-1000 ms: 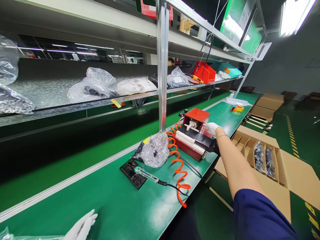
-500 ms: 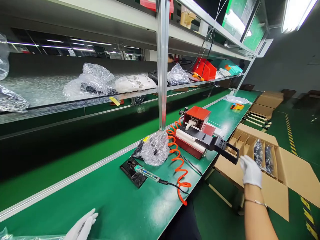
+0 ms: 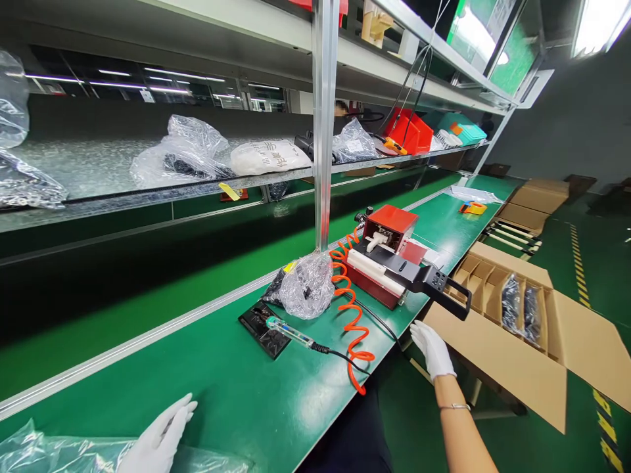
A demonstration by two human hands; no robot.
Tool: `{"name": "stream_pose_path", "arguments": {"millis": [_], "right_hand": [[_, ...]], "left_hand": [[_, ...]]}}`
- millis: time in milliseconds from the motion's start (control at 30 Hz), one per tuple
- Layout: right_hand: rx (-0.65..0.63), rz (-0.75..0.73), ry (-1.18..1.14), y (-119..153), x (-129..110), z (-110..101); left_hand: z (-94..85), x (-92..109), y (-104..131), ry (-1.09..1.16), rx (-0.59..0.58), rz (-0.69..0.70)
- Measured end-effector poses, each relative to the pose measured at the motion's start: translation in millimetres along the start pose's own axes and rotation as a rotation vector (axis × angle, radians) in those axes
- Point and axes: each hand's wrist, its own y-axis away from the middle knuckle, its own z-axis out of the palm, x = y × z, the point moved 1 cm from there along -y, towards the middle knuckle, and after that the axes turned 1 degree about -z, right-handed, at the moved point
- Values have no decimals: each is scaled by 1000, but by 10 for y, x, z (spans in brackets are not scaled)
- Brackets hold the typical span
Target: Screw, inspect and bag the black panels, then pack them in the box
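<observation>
My left hand (image 3: pixel 160 430), in a white glove, rests over a clear plastic bag (image 3: pixel 64 453) at the lower left of the bench. Its fingers are stretched out and hold nothing visible. My right hand (image 3: pixel 434 349), also gloved, is by the bench's front edge with fingers extended and nothing in them. Above and behind it, a black part with a loop-shaped handle (image 3: pixel 434 289) lies across the red machine (image 3: pixel 392 223) and juts past the edge; my hand is apart from it. A soldering iron with a clear handle (image 3: pixel 296 334) lies on a black plate (image 3: pixel 269 345).
A coiled orange hose (image 3: pixel 352 322) runs down the green bench (image 3: pixel 217 387) beside a bundled plastic bag (image 3: pixel 308 289). An open carton (image 3: pixel 513 368) with dividers and bagged black parts stands at right. A metal post (image 3: pixel 323 131) supports the shelf (image 3: pixel 276 174), which holds bags and bins.
My right hand has moved left, away from the carton and the black part's handle, toward the bench edge. The view has shifted slightly, showing more of the plastic bag under my left hand.
</observation>
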Motion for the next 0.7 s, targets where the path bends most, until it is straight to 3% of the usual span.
{"name": "stream_pose_path", "arguments": {"millis": [167, 700], "right_hand": [[-3, -19, 3, 22, -39, 136], [32, -2, 45, 130, -100, 218]], "left_hand": [[0, 31, 26, 13, 10, 21], [-9, 3, 19, 7, -1, 3]]}}
